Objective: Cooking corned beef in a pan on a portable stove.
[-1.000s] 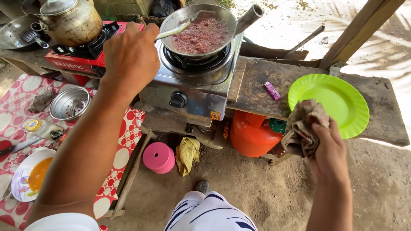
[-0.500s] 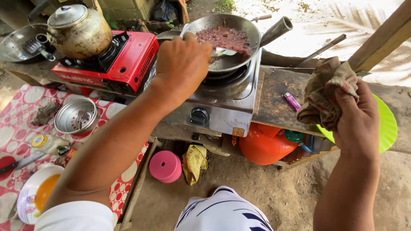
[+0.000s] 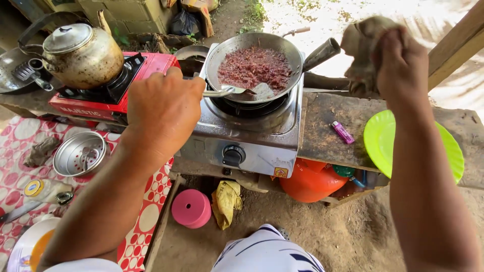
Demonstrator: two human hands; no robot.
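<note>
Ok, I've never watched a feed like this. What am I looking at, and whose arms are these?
One camera on the person's head looks down, so both arms are theirs. The left hand holds a metal spoon in a pan of reddish-brown food on a silver stove. The right hand, raised beside the pan's handle, grips a crumpled cloth. A kettle sits on a red stove. On the wooden board lie a small purple lighter and a green plate.

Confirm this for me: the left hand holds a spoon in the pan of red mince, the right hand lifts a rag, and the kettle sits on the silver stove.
Wrong on the kettle: the head view shows it on the red stove. The pan is on the silver stove. The rest stands.
</note>
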